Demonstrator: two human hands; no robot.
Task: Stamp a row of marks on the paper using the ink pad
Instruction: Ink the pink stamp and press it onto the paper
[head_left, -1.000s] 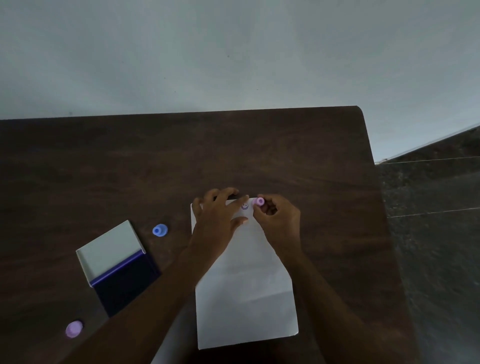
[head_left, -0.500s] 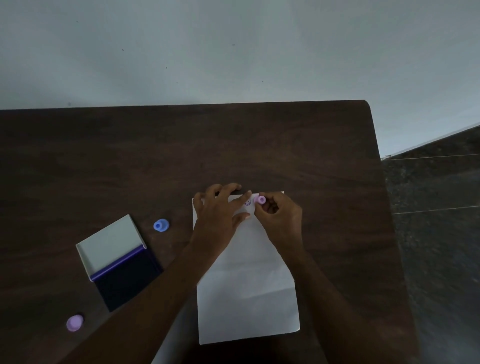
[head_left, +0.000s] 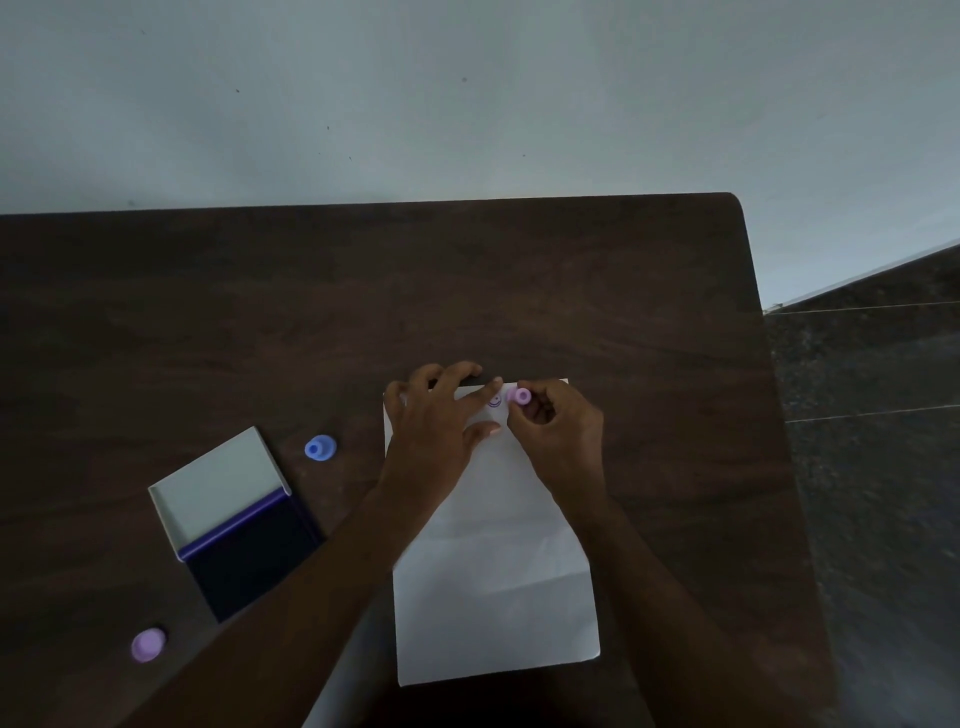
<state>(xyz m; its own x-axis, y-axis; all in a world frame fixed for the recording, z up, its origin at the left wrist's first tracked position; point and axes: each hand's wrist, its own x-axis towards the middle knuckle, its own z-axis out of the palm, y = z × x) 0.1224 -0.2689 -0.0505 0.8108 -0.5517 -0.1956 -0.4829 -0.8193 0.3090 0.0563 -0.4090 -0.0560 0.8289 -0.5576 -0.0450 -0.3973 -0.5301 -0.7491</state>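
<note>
A white sheet of paper (head_left: 498, 582) lies on the dark wooden table (head_left: 363, 312). My left hand (head_left: 441, 421) rests flat on the paper's top left part, fingers spread. My right hand (head_left: 556, 436) pinches a small pink stamp (head_left: 518, 396) at the paper's top edge, standing on the sheet. One purple smiley mark (head_left: 494, 401) shows on the paper just left of the stamp. The open ink pad (head_left: 244, 525), with a dark blue pad and a pale lid, lies to the left of the paper.
A blue stamp (head_left: 319, 448) stands between the ink pad and the paper. A lilac cap (head_left: 148, 645) lies near the table's front left. The table's right edge (head_left: 769, 415) drops to a dark floor; a pale wall rises behind.
The smiley mark, partly hidden by my fingers earlier, now shows clearly left of the pink stamp. Both hands stay at the paper's top edge; the view has shifted slightly.
</note>
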